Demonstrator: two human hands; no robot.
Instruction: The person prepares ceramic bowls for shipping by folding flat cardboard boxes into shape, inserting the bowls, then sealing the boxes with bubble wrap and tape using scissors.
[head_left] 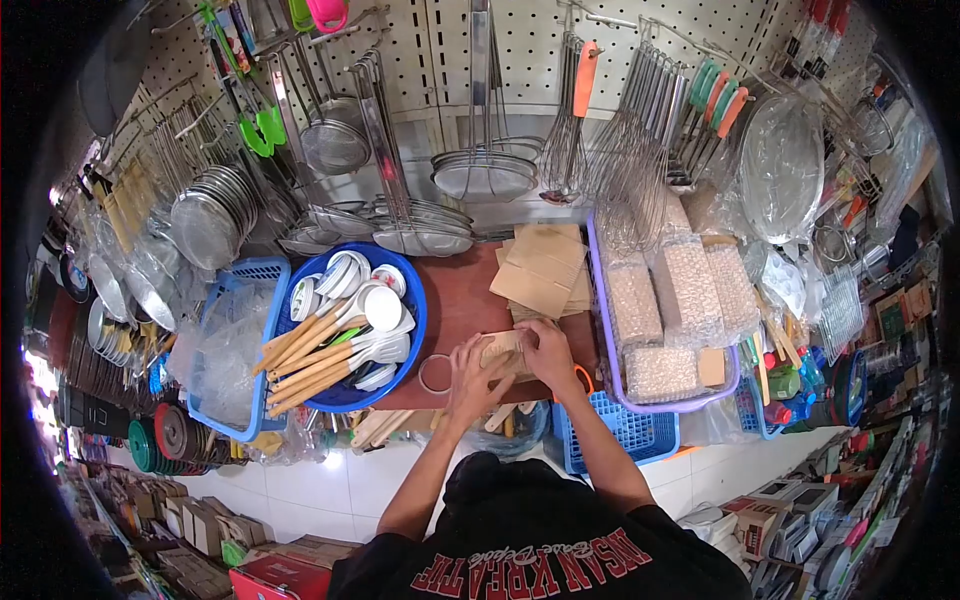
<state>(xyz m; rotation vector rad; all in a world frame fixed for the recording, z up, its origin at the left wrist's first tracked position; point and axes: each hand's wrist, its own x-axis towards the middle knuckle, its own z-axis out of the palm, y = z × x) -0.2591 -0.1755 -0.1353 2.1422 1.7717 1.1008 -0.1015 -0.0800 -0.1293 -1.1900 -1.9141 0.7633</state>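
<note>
Between my two hands is a small piece of brown cardboard (pixel 502 346), above the front edge of the red-brown table (pixel 450 290). My left hand (pixel 470 382) grips its left side, with the thumb reaching across the front. At its right end, the bent fingers of my right hand (pixel 546 355) close on the cardboard; the fingertips are partly hidden. Just left of my left hand lies a roll of tape (pixel 436 374). Behind my hands rests a loose stack of flat cardboard pieces (pixel 543 268).
To the left, a blue round basin (pixel 420 335) holds wooden-handled utensils and white round items. A purple basket (pixel 606 345) with bubble-wrapped packages (pixel 690 290) stands to the right. Below the table edge is a blue basket (pixel 620 435). Strainers (pixel 485 178) and whisks (pixel 635 170) hang behind.
</note>
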